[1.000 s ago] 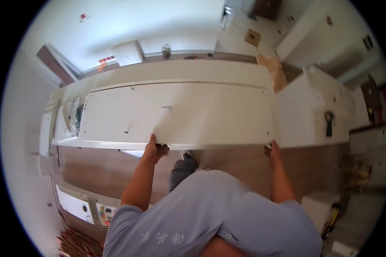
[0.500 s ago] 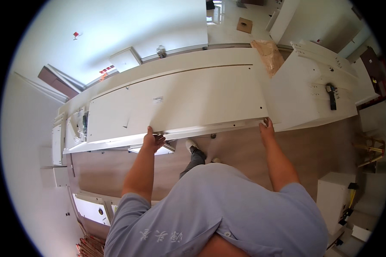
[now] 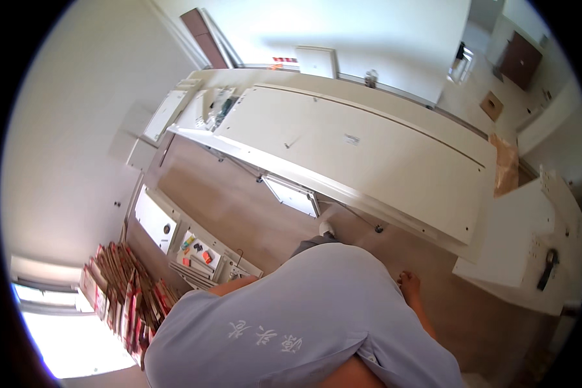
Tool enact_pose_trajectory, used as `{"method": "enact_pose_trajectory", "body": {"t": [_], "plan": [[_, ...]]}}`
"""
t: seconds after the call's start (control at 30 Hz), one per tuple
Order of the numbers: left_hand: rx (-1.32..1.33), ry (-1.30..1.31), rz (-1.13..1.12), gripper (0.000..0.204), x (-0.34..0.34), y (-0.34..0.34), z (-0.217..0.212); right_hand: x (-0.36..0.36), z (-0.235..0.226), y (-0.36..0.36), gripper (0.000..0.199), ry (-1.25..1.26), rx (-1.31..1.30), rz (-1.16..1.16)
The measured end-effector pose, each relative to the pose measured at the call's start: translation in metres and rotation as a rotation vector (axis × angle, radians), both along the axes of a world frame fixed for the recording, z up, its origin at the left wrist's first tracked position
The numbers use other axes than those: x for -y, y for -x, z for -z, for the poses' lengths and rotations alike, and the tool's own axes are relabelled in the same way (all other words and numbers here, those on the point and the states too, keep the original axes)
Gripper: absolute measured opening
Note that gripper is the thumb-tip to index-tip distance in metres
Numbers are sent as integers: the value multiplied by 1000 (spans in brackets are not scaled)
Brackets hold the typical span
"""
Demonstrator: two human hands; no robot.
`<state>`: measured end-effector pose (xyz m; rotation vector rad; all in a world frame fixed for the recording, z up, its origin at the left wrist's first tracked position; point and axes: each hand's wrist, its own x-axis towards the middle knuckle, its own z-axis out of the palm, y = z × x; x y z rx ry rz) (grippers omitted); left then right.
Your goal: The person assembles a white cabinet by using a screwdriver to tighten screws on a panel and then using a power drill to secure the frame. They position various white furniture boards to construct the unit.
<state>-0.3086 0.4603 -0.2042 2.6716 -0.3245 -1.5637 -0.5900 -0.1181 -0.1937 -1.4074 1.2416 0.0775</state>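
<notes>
A long white panel (image 3: 362,149) lies on a larger white board (image 3: 330,180) on the long workbench. My right hand (image 3: 409,285) hangs over the floor in front of the bench, clear of the panel. Its fingers are loosely bent and slightly apart, with nothing visible in them. Only a strip of my left forearm (image 3: 237,284) shows beside my shirt; the left hand itself is hidden. Near that arm, a board on the floor carries small orange parts (image 3: 207,257) and white strips (image 3: 192,274).
White boards (image 3: 507,236) with a dark power tool (image 3: 548,268) lie at the right. A white framed panel (image 3: 291,195) stands under the bench. Flattened cardboard (image 3: 126,288) is stacked at lower left. A wheel (image 3: 378,228) sticks out below the bench's front edge.
Both hands have come away from the front edge of the long panel. My view has swung left, bringing the cardboard stack and floor boards further in. My left hand has dropped out of sight.
</notes>
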Motion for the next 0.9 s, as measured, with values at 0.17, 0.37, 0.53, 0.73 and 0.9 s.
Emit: {"method": "enact_pose_trajectory", "body": {"t": [0.17,0.37,0.53,0.73,0.9], "plan": [[195,97,-54,54,-26,-48,-7,-7,-13,-63,32,232,119,-421],[288,497,-206,49,105,-143,-88,-37,-66,-176,24,374,344,-484],[250,620,-124,48,81,-216,-83,-84,-117,-285,17,560,511,-535],[218,372,-314,52,-77,-310,-1,-141,-127,-403,19,714,532,-279],[263,-62,393,33,-260,-350,30,-185,-146,-488,36,784,433,-398]]}}
